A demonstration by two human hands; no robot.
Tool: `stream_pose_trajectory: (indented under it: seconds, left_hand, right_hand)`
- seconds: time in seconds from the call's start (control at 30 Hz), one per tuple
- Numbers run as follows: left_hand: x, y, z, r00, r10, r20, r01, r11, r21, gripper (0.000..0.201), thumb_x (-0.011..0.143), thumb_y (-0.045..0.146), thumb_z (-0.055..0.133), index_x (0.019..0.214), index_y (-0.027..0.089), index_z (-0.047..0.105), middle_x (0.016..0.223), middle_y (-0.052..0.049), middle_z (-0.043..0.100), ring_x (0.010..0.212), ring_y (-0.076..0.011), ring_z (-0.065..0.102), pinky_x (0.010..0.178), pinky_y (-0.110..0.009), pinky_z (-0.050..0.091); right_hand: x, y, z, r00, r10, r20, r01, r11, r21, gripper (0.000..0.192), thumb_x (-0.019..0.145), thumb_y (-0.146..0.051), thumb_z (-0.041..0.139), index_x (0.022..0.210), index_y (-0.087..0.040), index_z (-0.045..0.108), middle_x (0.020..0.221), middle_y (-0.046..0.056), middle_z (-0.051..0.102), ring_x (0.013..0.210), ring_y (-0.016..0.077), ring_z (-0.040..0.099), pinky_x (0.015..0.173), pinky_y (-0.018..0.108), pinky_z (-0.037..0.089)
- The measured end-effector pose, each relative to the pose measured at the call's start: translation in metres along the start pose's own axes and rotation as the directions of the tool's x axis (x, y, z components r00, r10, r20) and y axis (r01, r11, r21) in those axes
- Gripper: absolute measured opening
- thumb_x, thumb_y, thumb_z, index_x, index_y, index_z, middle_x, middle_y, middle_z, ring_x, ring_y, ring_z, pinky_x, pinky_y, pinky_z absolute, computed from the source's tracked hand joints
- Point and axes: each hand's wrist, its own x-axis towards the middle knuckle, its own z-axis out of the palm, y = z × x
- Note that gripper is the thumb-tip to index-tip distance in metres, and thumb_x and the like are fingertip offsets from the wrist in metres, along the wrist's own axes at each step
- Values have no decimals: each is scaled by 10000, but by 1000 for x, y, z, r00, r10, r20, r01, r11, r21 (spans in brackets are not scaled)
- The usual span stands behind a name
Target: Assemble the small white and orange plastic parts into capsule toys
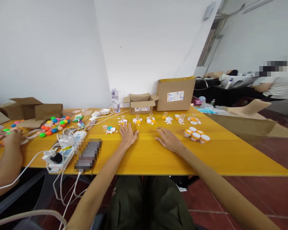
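My left hand lies flat on the yellow table, fingers spread, holding nothing; its fingertips are just short of a small white-and-orange part set. My right hand also rests palm down and empty, to the left of a cluster of small jars with white and orange lids. A row of little white and orange part piles runs along the table beyond both hands. One pile with a teal piece sits left of my left hand.
A small open cardboard box and a larger box stand at the back, with a water bottle. A power strip with chargers and cables lies at left. Another person's hands work near colourful balls. Another person sits far right.
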Motion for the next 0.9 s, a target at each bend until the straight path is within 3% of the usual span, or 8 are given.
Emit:
stream_pose_trajectory:
  seconds: [0.23,0.4,0.57,0.7,0.9]
  left_hand:
    - [38,-8,0,986,-158,-56,158,987,-4,638,901,458,545,1487,226,447,1639,-167,286,1523,-427,179,1179,-643,234]
    - [63,-14,2,980,-191,-56,192,981,6,588,897,521,555,1436,286,530,1641,-128,297,1493,-441,252,1161,-642,275]
    - [80,-21,9,982,-162,-95,164,986,18,537,889,551,572,1354,284,605,1574,-166,387,1418,-443,366,1114,-630,332]
    - [88,-25,13,989,-113,-92,117,992,38,450,914,530,553,1221,227,682,1332,-219,575,1250,-420,515,1062,-611,368]
    - [90,-28,19,993,-57,-107,65,995,72,366,951,469,509,1090,198,712,1249,-211,594,1189,-387,528,1029,-548,402]
  right_hand:
    - [-12,4,4,992,112,-64,-105,989,100,383,1021,-410,363,1332,-228,492,1219,159,646,1130,310,648,936,484,559]
    - [-14,1,7,990,117,-76,-109,988,110,389,1019,-393,378,1363,-240,473,1239,154,635,1145,302,647,945,479,565]
    - [-17,0,7,993,117,-32,-112,985,129,444,1015,-368,380,1446,-267,400,1293,142,620,1170,292,642,969,466,557]
    - [-19,-1,7,993,119,-5,-117,984,134,467,1015,-362,375,1474,-282,367,1310,138,618,1180,292,644,971,460,559]
    - [-20,-1,7,992,126,12,-127,983,130,474,1015,-358,372,1484,-294,375,1296,129,627,1128,287,668,941,447,573]
